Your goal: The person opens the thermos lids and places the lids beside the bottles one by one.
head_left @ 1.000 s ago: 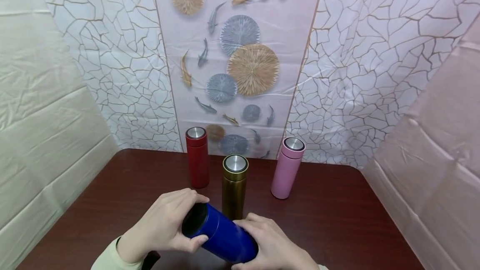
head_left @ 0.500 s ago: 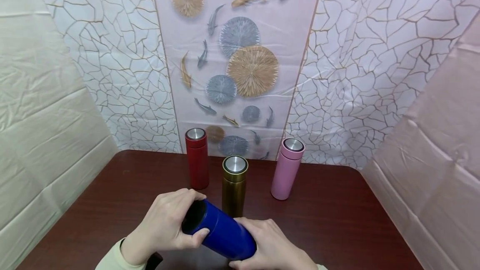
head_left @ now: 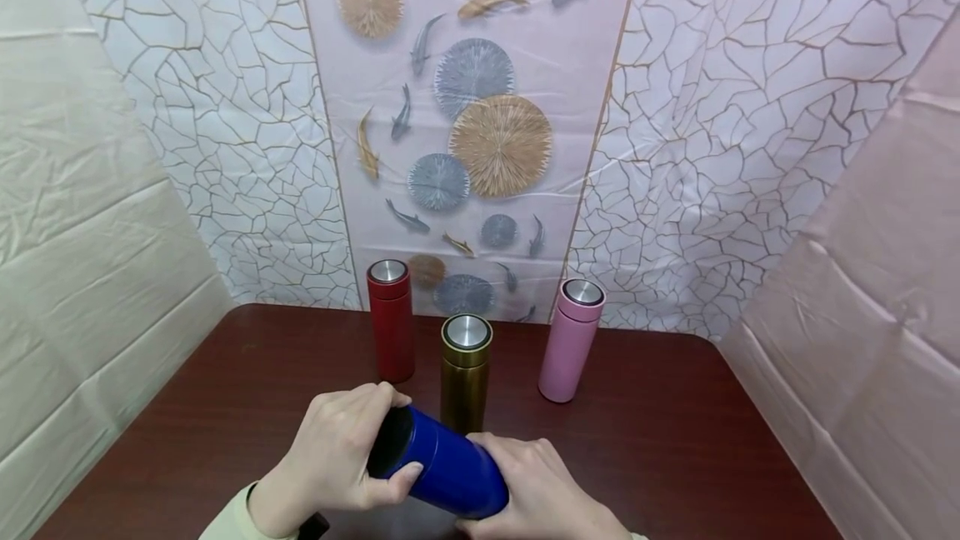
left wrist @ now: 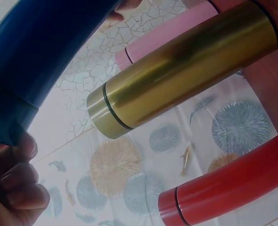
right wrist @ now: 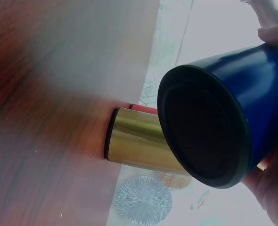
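Both hands hold a blue thermos flask [head_left: 456, 473] tilted over the near part of the table. My left hand [head_left: 333, 448] grips its cap end, thumb in front and fingers behind the dark round end face; a thin seam runs round the flask close to this hand. My right hand [head_left: 540, 490] grips the other end, and the flask's black base [right wrist: 202, 127] shows in the right wrist view. Just beyond the blue flask stands an upright gold flask [head_left: 465, 382], its lower part hidden by the blue one.
Farther back, a red flask [head_left: 392, 332] stands to the left and a pink flask [head_left: 572, 348] to the right. They stand on a dark reddish-brown table [head_left: 660, 440]. A patterned cloth [head_left: 480, 232] hangs behind it, with pale cloth sides left and right.
The head view has shifted slightly, so the standing flasks sit a little lower and left. Both hands keep their grip on the blue flask, whose tilt is almost the same.
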`<action>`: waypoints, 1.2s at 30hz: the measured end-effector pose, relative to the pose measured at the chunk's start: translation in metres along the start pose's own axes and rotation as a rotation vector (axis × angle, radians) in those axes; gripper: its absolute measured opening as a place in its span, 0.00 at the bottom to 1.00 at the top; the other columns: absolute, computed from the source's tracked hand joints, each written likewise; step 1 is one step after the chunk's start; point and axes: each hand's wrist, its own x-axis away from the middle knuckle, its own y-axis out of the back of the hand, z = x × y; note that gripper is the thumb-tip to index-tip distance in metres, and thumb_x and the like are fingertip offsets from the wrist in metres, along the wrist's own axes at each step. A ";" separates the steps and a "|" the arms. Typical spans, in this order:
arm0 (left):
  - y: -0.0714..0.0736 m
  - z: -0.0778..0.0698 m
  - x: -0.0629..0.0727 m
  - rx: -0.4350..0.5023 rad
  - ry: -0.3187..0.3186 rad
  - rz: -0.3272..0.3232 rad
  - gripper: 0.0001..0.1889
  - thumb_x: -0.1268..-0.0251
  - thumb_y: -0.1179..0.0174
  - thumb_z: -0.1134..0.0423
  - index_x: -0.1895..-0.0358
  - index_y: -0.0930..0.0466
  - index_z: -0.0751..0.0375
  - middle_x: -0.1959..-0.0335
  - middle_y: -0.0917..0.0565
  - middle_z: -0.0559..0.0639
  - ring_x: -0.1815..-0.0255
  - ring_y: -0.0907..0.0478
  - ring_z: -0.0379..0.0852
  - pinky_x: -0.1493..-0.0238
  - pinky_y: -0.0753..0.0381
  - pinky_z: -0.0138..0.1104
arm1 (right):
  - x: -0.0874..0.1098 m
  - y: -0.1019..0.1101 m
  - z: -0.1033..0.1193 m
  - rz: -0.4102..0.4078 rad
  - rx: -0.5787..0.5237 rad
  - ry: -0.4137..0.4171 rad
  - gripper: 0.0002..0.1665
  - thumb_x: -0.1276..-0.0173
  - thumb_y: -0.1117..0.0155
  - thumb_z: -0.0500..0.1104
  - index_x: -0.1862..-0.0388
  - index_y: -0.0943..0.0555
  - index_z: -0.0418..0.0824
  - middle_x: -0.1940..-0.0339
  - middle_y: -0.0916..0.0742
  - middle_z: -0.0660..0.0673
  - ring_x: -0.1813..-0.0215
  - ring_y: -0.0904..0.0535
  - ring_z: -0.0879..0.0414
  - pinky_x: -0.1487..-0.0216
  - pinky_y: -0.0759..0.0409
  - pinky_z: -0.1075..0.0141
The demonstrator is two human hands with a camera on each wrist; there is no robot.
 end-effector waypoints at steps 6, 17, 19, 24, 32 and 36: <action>-0.001 0.000 0.000 -0.045 0.030 -0.030 0.27 0.32 0.55 0.36 0.63 0.25 0.59 0.75 0.19 0.44 0.81 0.27 0.36 0.85 0.31 0.25 | -0.003 0.001 0.000 0.020 -0.006 -0.011 0.42 0.47 0.26 0.70 0.39 0.25 0.52 0.57 0.13 0.58 0.61 0.18 0.69 0.64 0.19 0.70; 0.004 -0.005 0.003 -0.064 0.165 0.066 0.26 0.31 0.56 0.35 0.61 0.27 0.56 0.76 0.21 0.43 0.80 0.27 0.36 0.85 0.32 0.25 | -0.004 -0.002 0.002 0.012 -0.031 -0.022 0.40 0.45 0.26 0.70 0.39 0.24 0.52 0.58 0.12 0.58 0.62 0.18 0.69 0.63 0.18 0.69; 0.004 -0.006 0.002 -0.071 0.196 0.081 0.26 0.32 0.55 0.34 0.60 0.27 0.56 0.76 0.21 0.42 0.80 0.27 0.35 0.85 0.34 0.24 | -0.004 -0.005 0.002 -0.004 -0.024 -0.030 0.40 0.46 0.26 0.69 0.39 0.24 0.52 0.58 0.12 0.58 0.62 0.18 0.69 0.63 0.18 0.69; 0.003 -0.007 -0.002 -0.091 0.289 0.127 0.24 0.34 0.50 0.35 0.61 0.29 0.54 0.80 0.25 0.38 0.82 0.33 0.32 0.86 0.41 0.23 | -0.005 -0.010 0.001 -0.072 0.045 -0.028 0.41 0.49 0.24 0.68 0.41 0.23 0.50 0.59 0.13 0.58 0.64 0.18 0.68 0.66 0.20 0.69; 0.000 -0.016 -0.001 -0.146 0.492 0.243 0.20 0.41 0.38 0.41 0.62 0.31 0.52 0.86 0.30 0.36 0.87 0.37 0.32 0.87 0.42 0.27 | -0.004 -0.010 -0.001 -0.072 0.094 -0.056 0.42 0.48 0.25 0.70 0.42 0.23 0.48 0.59 0.13 0.57 0.66 0.18 0.67 0.66 0.18 0.67; 0.001 -0.018 -0.004 -0.123 0.633 0.324 0.19 0.38 0.38 0.41 0.62 0.31 0.51 0.86 0.31 0.36 0.88 0.36 0.36 0.86 0.40 0.31 | -0.004 -0.011 0.000 -0.124 0.109 -0.054 0.42 0.51 0.23 0.69 0.43 0.22 0.49 0.60 0.13 0.58 0.67 0.18 0.67 0.68 0.19 0.68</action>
